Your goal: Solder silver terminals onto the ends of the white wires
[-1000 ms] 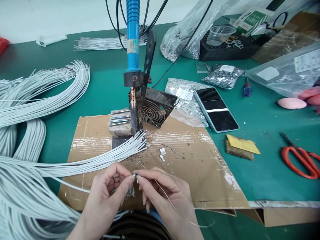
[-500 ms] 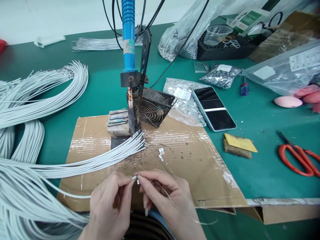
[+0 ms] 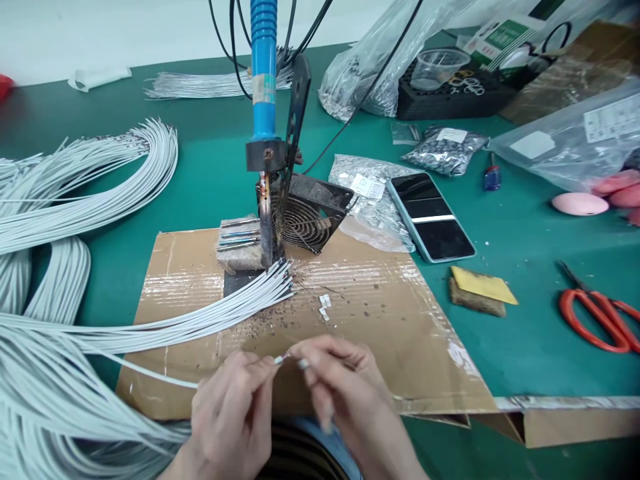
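Left hand point(image 3: 235, 403) pinched tight on the smooth, round white wire point(image 3: 155, 375), tip peeking out above the creased cardboard point(image 3: 400, 363); right hand point(image 3: 345, 387) curled just beside it, too blurred to tell its grip. Its thumb has shifted away from that tip since half a second ago, and bare cardboard stretches rightward to a slanted edge.

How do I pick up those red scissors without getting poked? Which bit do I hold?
I'd hold the red handle loops, coming from the near right side. The scissors lie on the green table with the dark, pointed blades aimed toward the far left, so the tips should face away from you.
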A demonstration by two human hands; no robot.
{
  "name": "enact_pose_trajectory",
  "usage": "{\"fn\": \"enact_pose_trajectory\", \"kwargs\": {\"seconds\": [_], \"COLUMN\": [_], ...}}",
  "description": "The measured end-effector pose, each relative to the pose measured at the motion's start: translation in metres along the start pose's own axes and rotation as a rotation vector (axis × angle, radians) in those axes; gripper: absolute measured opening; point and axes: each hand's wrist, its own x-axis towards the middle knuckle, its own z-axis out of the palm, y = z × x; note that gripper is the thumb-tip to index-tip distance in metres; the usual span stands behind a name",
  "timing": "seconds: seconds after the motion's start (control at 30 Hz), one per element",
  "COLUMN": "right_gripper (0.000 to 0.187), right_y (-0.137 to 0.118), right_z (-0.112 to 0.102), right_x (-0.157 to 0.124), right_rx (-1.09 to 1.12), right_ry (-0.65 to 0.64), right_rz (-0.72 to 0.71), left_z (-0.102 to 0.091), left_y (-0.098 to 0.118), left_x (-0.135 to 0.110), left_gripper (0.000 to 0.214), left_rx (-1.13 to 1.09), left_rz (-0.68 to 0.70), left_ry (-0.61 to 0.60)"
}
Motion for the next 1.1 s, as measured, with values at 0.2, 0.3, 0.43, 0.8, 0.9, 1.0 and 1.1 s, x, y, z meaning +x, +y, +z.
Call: {"fn": "enact_pose_trajectory", "kwargs": {"seconds": [0.2, 0.3, 0.43, 0.8, 0.9, 1.0, 1.1], "right_gripper": [0.010, 0.012, 0.027, 0.018, 0.020, 0.020, 0.022], "right_y": [-0.010, 0.000, 0.003, -0.017, -0.021, -0.030, -0.032], "right_z": [-0.013, 0.002, 0.016, 0.006, -0.004, -0.022, -0.031], "right_x": [0.001, -0.002, -0.001, 0.000, 0.003, 0.007, 0.008], "right_rx": [-0.113, -0.336, -0.550, -1.017, -1.090, -1.038, -0.791], "right_ry": [0.076, -0.047, -0.209, -0.452, -0.467, -0.130, 0.211], "right_rz": [-0.268, -0.441, -0.606, -0.901, -1.018, -1.090, -0.961], "left_z": [-0.008, -0.014, -0.022, -0.028, -0.029, -0.032, -0.034], "left_y": [0.013, 0.021, 0.024, 0.020, 0.018, 0.014, 0.009], "left_x": [0.011, 0.019, 0.027, 0.029, 0.028, 0.027, 0.026], "left_gripper": [0.014, 0.014, 0.026, 0.048, 0.050, 0.050, 0.045], "left_rx": [-0.457, -0.598, -0.719, -0.801, -0.817, -0.817, -0.863], "left_rz": [-0.718, -0.930, -1.067, -1.150, -1.149, -1.163, -1.193], "left_ry": [0.065, 0.070, 0.008, -0.171, -0.198, -0.167, -0.160]}}
